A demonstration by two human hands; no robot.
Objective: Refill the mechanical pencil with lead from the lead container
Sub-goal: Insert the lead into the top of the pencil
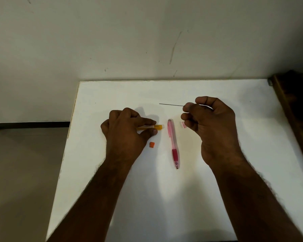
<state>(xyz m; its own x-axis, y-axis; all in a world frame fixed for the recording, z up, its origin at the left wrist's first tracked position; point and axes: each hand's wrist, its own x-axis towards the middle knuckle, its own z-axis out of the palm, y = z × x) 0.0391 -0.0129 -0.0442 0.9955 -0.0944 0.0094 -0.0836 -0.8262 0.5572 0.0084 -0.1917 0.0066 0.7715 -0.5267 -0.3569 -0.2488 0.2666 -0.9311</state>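
Pinching one thin lead (171, 104) between thumb and forefinger, the right hand (211, 123) holds it raised and level, its free end pointing toward 9 o'clock. The left hand (125, 131) presses its fingers (147, 121) together on the yellow lead container (155, 126), which lies on the white tabletop (164, 198), with the orange cap (152, 144) loose just at 6 o'clock of it. The pink mechanical pencil (173, 144) lies between the hands, tip toward the person, and a small pink piece (183, 124), likely its end cap, sits just at 3 o'clock of its top.

The lead is the weak point: too hard a pinch or a skewed entry into the barrel would probably snap it. The uncapped container could spill if tipped, and the cap could get brushed away. Open room lies toward 12 o'clock and 6 o'clock; the tabletop's edge runs close at 9 o'clock of the left hand.
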